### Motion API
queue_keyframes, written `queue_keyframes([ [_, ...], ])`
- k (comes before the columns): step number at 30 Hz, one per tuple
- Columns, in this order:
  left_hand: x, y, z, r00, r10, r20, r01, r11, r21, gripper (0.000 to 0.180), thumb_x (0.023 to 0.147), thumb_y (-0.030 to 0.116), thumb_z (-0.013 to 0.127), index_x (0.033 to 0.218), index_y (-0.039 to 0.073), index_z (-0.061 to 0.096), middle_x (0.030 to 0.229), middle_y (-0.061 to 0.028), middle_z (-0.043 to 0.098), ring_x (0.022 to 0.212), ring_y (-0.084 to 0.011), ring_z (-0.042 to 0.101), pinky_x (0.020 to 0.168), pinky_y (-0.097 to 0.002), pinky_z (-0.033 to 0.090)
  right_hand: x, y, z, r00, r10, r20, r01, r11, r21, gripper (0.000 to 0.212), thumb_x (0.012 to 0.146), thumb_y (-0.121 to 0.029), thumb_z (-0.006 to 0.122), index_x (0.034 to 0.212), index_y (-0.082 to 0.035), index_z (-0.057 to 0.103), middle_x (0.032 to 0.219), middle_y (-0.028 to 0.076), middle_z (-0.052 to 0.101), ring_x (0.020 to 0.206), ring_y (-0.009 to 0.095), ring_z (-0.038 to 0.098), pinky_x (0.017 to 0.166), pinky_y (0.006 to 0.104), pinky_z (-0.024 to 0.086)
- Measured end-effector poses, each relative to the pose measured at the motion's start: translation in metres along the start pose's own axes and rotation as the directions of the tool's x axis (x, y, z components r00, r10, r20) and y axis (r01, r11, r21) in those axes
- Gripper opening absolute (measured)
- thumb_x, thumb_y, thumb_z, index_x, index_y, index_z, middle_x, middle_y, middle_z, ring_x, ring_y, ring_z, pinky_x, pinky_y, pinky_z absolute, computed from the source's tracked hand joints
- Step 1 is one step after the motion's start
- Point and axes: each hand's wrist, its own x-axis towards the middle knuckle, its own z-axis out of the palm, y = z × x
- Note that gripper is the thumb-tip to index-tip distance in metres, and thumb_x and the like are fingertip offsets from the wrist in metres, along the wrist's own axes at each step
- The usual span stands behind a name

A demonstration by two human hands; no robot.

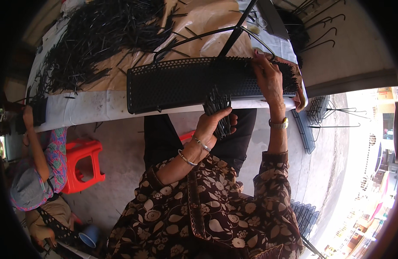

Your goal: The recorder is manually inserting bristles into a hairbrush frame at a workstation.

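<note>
A long black perforated metal rack lies along the table's near edge, with thin black bars rising from its far side. Many small black prongs stand up along its right part. My left hand is closed round a bundle of thin black plastic strips, just in front of the rack's near edge. Over the rack's right part, my right hand has its fingers pinched together at the far edge. Whatever sits between those fingertips is too small to make out.
A large heap of loose black strips covers the table's left side on brown paper. Another person sits at the left near a red stool and a blue bucket. Wire racks stand on the floor at right.
</note>
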Motion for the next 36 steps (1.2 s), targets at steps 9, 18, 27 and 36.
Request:
queue_keyframes([
  [9, -0.002, -0.001, -0.001, 0.998, -0.037, 0.044, 0.039, 0.998, -0.043, 0.019, 0.088, 0.018, 0.063, 0.098, 0.002, 0.062, 0.089, -0.0111, 0.066, 0.084, -0.0220, 0.065, 0.070, -0.0412, 0.057, 0.003, -0.005, 0.004, 0.992, 0.126, -0.015, -0.123, 0.984, 0.131, 0.009, 0.085, -0.008, 0.059, 0.094, -0.004, 0.060, 0.083, 0.015, 0.064, 0.079, 0.033, 0.062, 0.070, 0.0396, 0.047],
  [18, -0.006, 0.000, 0.002, 0.993, -0.058, 0.102, 0.063, 0.997, -0.046, 0.018, 0.090, 0.020, 0.061, 0.099, 0.005, 0.060, 0.088, -0.0101, 0.065, 0.083, -0.0220, 0.065, 0.070, -0.0436, 0.058, 0.010, 0.003, -0.003, 0.994, -0.101, 0.035, 0.097, 0.989, 0.114, 0.011, 0.084, -0.005, 0.061, 0.094, -0.004, 0.061, 0.080, 0.015, 0.065, 0.074, 0.035, 0.064, 0.070, 0.0383, 0.050],
  [27, -0.006, -0.006, 0.000, 0.992, -0.056, 0.109, 0.053, 0.998, 0.025, 0.016, 0.089, 0.020, 0.063, 0.097, 0.006, 0.061, 0.080, -0.0040, 0.063, 0.075, -0.0146, 0.063, 0.067, -0.0394, 0.058, 0.002, -0.002, 0.010, 0.993, 0.086, -0.076, -0.081, 0.995, 0.063, 0.007, 0.086, -0.011, 0.059, 0.090, -0.006, 0.059, 0.078, 0.015, 0.065, 0.073, 0.032, 0.064, 0.064, 0.0397, 0.050],
  [36, -0.008, -0.007, -0.001, 0.996, -0.051, 0.077, 0.048, 0.998, 0.043, 0.017, 0.087, 0.020, 0.065, 0.097, 0.006, 0.062, 0.080, -0.0036, 0.063, 0.074, -0.0139, 0.063, 0.065, -0.0374, 0.057, 0.005, -0.007, 0.015, 0.989, 0.126, -0.082, -0.131, 0.989, -0.064, 0.014, 0.088, -0.015, 0.059, 0.096, -0.004, 0.060, 0.077, 0.017, 0.066, 0.073, 0.034, 0.066, 0.062, 0.0387, 0.051],
])
